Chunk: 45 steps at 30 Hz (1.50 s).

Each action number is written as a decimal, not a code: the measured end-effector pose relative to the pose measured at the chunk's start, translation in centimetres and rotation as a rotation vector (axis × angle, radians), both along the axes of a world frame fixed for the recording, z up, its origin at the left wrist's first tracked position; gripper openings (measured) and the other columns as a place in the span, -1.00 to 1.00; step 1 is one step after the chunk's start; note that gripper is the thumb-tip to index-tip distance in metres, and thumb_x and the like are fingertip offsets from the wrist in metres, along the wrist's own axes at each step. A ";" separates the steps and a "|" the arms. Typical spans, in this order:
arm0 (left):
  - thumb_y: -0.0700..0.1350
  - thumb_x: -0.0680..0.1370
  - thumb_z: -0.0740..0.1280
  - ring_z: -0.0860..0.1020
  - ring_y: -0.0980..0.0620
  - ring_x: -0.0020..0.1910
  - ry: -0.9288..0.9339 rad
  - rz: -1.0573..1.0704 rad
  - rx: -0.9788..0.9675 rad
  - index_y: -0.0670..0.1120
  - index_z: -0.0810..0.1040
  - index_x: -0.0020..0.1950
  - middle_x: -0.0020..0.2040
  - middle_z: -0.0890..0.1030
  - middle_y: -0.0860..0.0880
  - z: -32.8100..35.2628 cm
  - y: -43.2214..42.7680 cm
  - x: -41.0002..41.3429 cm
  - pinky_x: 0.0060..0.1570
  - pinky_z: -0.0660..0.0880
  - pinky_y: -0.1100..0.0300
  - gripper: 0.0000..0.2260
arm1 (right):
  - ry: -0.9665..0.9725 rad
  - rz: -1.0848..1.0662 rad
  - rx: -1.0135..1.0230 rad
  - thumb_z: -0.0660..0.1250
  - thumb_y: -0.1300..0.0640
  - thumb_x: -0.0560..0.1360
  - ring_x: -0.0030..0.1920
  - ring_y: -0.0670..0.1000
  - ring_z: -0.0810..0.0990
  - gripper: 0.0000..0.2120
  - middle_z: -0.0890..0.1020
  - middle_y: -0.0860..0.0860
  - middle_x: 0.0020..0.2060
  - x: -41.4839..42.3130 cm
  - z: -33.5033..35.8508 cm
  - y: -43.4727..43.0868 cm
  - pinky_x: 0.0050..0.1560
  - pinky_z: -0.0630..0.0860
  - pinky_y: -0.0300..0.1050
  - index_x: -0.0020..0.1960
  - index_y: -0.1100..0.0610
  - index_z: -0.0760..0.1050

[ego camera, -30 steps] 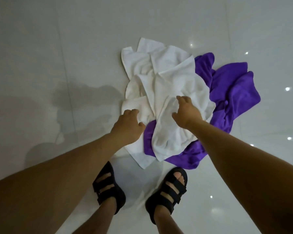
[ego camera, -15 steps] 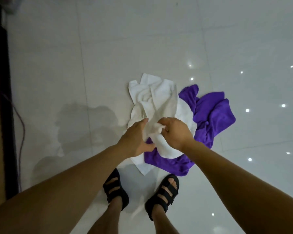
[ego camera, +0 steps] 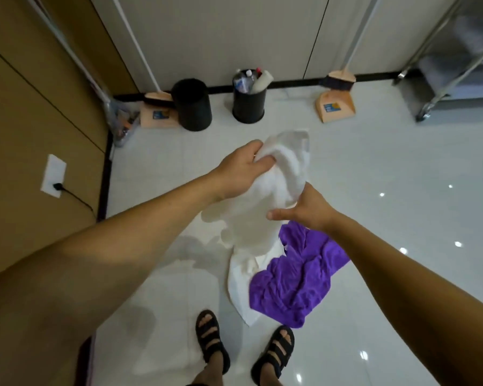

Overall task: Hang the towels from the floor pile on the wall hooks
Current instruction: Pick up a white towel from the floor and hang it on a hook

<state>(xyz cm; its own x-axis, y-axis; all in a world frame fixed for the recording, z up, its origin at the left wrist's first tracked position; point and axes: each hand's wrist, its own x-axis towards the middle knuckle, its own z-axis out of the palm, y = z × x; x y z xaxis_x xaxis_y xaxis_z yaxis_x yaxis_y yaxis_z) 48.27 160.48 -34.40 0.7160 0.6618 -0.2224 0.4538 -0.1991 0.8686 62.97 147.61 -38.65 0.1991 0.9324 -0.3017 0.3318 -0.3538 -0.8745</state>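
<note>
Clutching white towel (ego camera: 251,218) in left grip (ego camera: 240,168); right grip (ego camera: 310,210) pinches it | purple towel (ego camera: 296,277) below | bins (ego camera: 248,103) ahead

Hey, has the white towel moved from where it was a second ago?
Yes. The left hand and right hand have lifted the white towel up off the purple towel, which stays on the floor.

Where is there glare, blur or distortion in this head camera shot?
Head view: pinpoint light reflections glare off the glossy floor on the right; the lifted top of the white towel is motion-smeared; seams in the wall splay from wide-angle distortion.
</note>
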 end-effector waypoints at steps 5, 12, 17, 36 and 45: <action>0.08 0.55 0.28 0.65 0.14 -0.11 -0.294 0.094 -0.068 0.10 0.52 -0.01 -0.12 0.66 0.15 11.0 2.2 -0.8 -0.19 0.58 0.22 -0.90 | 0.170 -0.074 0.096 0.59 0.19 0.27 -0.10 -0.07 0.70 -0.71 0.73 -0.03 -0.15 -3.8 5.7 1.1 -0.08 0.59 -0.14 -0.03 0.08 0.63; -0.01 0.57 0.26 0.60 -0.09 -0.01 -0.430 0.425 -0.035 -0.02 0.51 -0.04 -0.01 0.61 -0.07 21.1 5.3 -2.5 0.01 0.58 -0.03 -0.89 | 0.448 0.087 0.012 0.59 0.11 0.21 0.04 0.08 0.68 -0.49 0.69 0.04 0.04 -9.7 11.9 1.0 -0.01 0.62 -0.03 0.13 0.02 0.57; -0.05 0.52 0.28 0.47 -0.02 -0.20 -0.430 0.328 -0.239 -0.09 0.47 0.08 -0.13 0.48 -0.07 22.8 5.7 -5.8 -0.25 0.40 0.18 -0.81 | 0.395 0.118 -0.060 0.57 0.06 0.24 0.00 0.13 0.69 -0.51 0.70 0.07 0.02 -12.5 15.8 1.8 0.02 0.62 0.04 0.14 0.06 0.57; 0.00 0.49 0.43 0.59 -0.08 0.15 -0.082 -0.077 -0.492 -0.03 0.50 0.30 0.17 0.63 -0.04 13.5 1.6 -14.0 0.01 0.57 0.04 -0.60 | 0.738 -0.496 0.109 0.33 -0.05 0.40 -0.20 0.18 0.71 -0.63 0.71 0.18 -0.14 -10.5 22.8 5.9 -0.04 0.58 0.04 -0.37 0.19 0.69; 0.02 0.61 0.24 0.60 -0.12 0.04 -0.384 0.218 -0.378 -0.02 0.54 0.13 0.10 0.64 -0.10 19.5 4.0 -13.0 -0.11 0.54 0.05 -0.81 | 0.868 -0.337 0.204 0.40 0.02 0.37 -0.31 0.08 0.62 -0.69 0.64 0.10 -0.28 -5.4 24.8 2.2 -0.27 0.55 -0.14 0.00 0.20 0.62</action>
